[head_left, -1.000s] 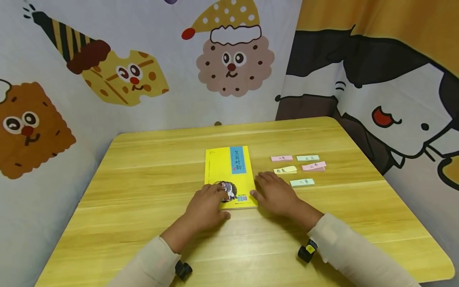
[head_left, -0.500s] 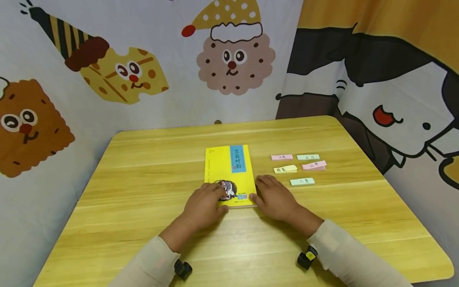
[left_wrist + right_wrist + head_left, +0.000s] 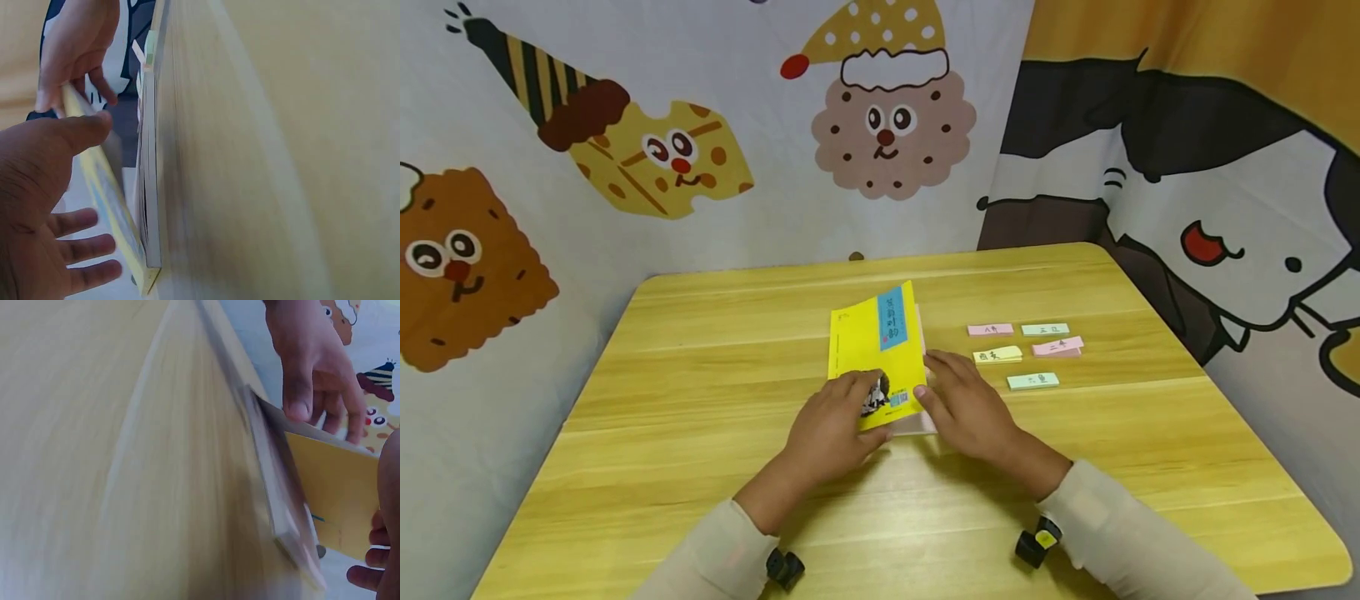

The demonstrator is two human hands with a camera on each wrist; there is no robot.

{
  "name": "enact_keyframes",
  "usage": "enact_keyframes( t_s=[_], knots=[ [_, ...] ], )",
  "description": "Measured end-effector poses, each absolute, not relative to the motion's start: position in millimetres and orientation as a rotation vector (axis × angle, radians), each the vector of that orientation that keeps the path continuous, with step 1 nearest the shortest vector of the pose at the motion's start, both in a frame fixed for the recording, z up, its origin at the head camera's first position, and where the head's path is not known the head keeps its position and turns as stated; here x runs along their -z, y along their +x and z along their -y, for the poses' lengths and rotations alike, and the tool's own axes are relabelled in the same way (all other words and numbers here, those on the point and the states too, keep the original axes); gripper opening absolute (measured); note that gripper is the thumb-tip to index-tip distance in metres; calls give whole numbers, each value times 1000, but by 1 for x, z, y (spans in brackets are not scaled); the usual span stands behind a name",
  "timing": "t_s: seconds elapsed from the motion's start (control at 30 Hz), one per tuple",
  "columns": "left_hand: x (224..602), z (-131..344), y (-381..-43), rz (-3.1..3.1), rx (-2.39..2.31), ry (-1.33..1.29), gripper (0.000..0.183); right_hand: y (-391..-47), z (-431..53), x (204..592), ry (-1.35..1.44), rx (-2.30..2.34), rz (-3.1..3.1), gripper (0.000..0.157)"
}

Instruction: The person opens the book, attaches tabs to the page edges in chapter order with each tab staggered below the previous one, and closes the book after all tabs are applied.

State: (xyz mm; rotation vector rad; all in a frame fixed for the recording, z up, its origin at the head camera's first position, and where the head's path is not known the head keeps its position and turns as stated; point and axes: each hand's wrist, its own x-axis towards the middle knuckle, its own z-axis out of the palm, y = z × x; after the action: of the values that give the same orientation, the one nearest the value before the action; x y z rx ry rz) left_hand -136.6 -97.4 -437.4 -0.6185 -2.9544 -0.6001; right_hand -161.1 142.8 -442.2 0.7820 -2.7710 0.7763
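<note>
A yellow book (image 3: 854, 343) with a blue title panel lies on the wooden table (image 3: 700, 517), its front cover tilted up from the right side. My right hand (image 3: 967, 402) pinches the cover's right edge, thumb on the outer face and fingers on the inner side. Over the lower left of the cover lies my left hand (image 3: 827, 422), its fingers extended. In the left wrist view, the left thumb (image 3: 90, 131) crosses the cover's bottom edge. The cover's inner face (image 3: 337, 487) and the page block (image 3: 269, 469) show in the right wrist view.
Several folded paper slips with handwriting lie right of the book, among them a pink slip (image 3: 989, 330), a yellow slip (image 3: 997, 355) and a green slip (image 3: 1033, 382). A cartoon-printed cloth (image 3: 760, 233) hangs behind the table.
The book's cover was flat and has risen at its right edge, swinging leftward. My right hand has gone from beside the book to holding that edge. The left hand stays nearly in place.
</note>
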Motion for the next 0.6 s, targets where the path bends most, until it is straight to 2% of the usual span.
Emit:
enact_keyframes(
  t_s=[0.33, 0.6],
  knots=[
    [430, 103, -137, 2585, 475, -674, 70, -157, -122, 439, 1070, -676, 2795, 71],
    [427, 114, -136, 2260, 321, -590, 85, -161, -123, 448, 1083, -588, 2907, 72]
  ],
)
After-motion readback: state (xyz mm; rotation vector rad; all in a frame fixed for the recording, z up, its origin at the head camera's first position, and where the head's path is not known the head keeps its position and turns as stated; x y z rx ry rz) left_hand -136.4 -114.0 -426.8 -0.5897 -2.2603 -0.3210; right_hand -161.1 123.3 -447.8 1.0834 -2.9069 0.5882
